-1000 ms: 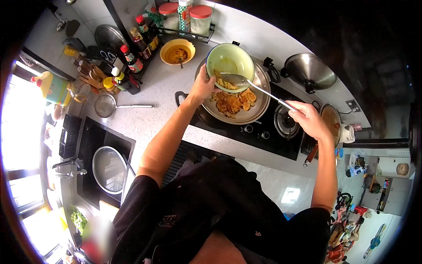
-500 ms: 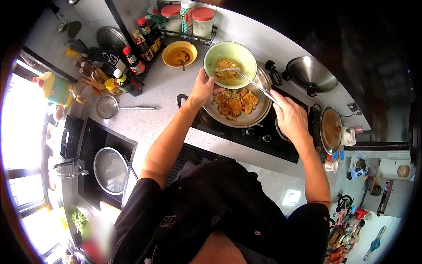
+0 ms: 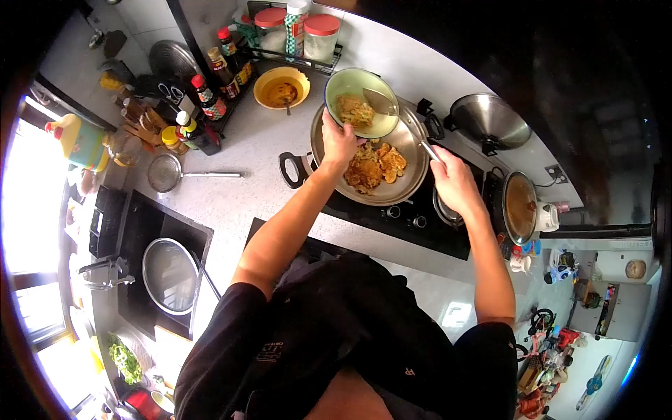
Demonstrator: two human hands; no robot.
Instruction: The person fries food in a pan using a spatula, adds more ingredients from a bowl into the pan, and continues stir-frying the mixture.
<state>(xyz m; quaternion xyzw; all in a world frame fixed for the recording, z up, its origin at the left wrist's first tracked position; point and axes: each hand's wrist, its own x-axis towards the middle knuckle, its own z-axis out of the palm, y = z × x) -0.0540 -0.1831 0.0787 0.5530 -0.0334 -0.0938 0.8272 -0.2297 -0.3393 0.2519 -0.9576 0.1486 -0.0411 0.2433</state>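
Note:
My left hand [image 3: 339, 145] grips the near rim of a pale green bowl [image 3: 385, 126], which is held tilted above the pan. A clump of browned, egg-like food [image 3: 355, 110] sits in the bowl. In my right hand [image 3: 456, 178] is the handle of a metal spatula [image 3: 380, 103], its blade inside the bowl on the right, apart from the clump. Below, the steel frying pan [image 3: 413, 171] rests on the hob and holds more browned pieces [image 3: 378, 166]. The bowl hides part of the pan's far side.
A yellow bowl of sauce [image 3: 297, 78] with a spoon stands left of the pan, near sauce bottles [image 3: 208, 98]. A strainer [image 3: 164, 173] lies on the counter. The sink [image 3: 133, 210] holds a round pan [image 3: 170, 276]. Lidded cookware [image 3: 520, 208] stands at right.
The spatula blade has moved right, away from the food in the bowl. More food shows in the bowl and less in the pan. The pan sits slightly further left.

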